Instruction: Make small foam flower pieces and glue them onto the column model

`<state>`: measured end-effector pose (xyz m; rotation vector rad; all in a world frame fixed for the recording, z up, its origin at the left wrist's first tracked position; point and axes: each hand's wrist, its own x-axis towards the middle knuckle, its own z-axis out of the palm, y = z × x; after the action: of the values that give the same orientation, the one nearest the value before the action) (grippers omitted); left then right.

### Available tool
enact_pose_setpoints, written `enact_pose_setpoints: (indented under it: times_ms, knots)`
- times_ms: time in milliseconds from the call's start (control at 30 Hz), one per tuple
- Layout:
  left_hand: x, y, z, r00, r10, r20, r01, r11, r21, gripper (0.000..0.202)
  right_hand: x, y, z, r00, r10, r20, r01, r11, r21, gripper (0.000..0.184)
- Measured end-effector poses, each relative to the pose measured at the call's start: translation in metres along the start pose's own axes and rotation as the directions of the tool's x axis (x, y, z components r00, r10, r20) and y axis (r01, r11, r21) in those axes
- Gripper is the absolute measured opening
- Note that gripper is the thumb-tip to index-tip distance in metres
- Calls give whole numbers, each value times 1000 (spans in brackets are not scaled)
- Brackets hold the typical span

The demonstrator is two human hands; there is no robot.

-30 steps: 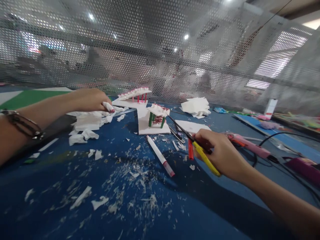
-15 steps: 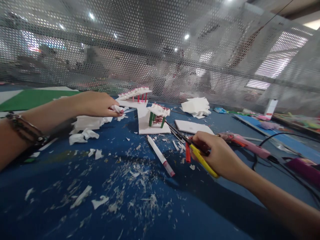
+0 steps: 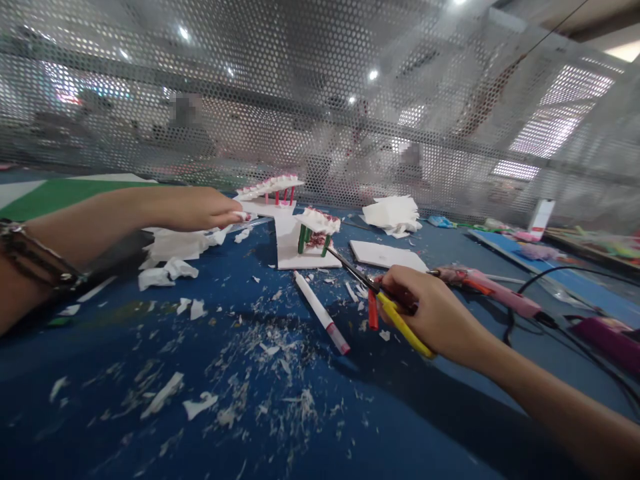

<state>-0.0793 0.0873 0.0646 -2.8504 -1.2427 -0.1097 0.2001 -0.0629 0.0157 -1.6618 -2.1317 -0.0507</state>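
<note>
My right hand [image 3: 420, 303] grips yellow-handled scissors [image 3: 400, 323], their blades pointing at a small model [image 3: 317, 220] with green posts and a white, red-marked top. The blades look closed, and their tips are close to the model's front post. At the left, my left hand [image 3: 210, 208] is closed with its palm down, and a bit of crumpled white paper [image 3: 243, 215] pokes out at the fingertips. White paper scraps [image 3: 183, 243] lie beneath it. A white marker [image 3: 320, 310] with a pink end rests in front of the model, and a short red stick [image 3: 373, 310] is beside the scissors.
Behind stands a second model [image 3: 273, 187] on red posts, sharing an L-shaped white board [image 3: 287, 233]. A white foam slab [image 3: 387, 255], a paper stack [image 3: 391, 215] and a pink glue gun [image 3: 500, 290] with black cables lie right. Shavings litter the blue table [image 3: 400, 413]; perforated mesh [image 3: 320, 100] rises behind.
The scissors' blades have come together and their tips have shifted slightly left and down. My left hand has turned palm-down, covering most of the crumpled paper.
</note>
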Motion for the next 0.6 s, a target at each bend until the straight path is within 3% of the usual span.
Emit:
enact_pose_setpoints:
  times_ms: [100, 200, 500, 600]
  knots:
    - [-2, 7, -5, 991, -77, 106, 72, 996, 52, 26, 0, 1, 0, 1000, -15, -4, 15, 1000, -15, 21]
    - [-2, 10, -7, 989, -112, 97, 106, 992, 65, 22, 0, 1, 1, 1000, -16, -6, 16, 1000, -6, 20]
    - [2, 1, -5, 998, -28, 58, 28, 1000, 15, 39, 0, 1, 2, 1000, 1, 23, -2, 1000, 2, 20]
    - [2, -1, -4, 999, 29, 27, -29, 1000, -6, 36, 0, 0, 2, 1000, -6, 26, 6, 1000, 0, 20]
